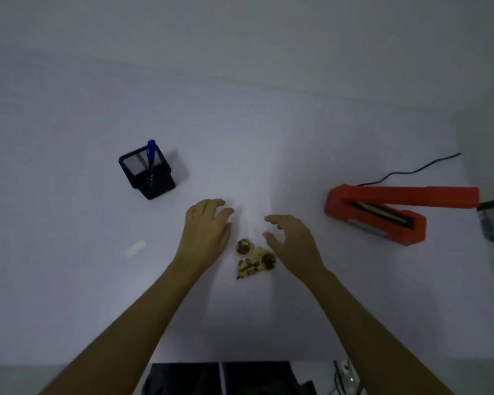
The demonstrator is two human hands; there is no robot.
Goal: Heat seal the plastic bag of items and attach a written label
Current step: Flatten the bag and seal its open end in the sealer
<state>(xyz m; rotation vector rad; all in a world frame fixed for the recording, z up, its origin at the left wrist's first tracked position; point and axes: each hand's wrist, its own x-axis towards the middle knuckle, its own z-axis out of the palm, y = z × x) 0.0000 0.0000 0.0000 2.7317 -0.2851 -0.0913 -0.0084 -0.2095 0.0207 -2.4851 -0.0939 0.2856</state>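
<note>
A clear plastic bag (251,223) lies flat on the white table (69,280), hard to make out, with brown and cream items (254,259) bunched at its near end. My left hand (207,229) hovers at the bag's left side with loosely bent fingers and holds nothing. On the bag's right side my right hand (291,240) is spread, fingers relaxed, also holding nothing. A small white label (136,248) lies left of my left arm. An orange heat sealer (382,212) sits at the right with its arm raised.
A black pen holder (149,175) with a blue pen (151,155) stands at the back left. The sealer's black cord (411,171) trails to the table's right edge. Dark objects sit below the table's near edge (226,377).
</note>
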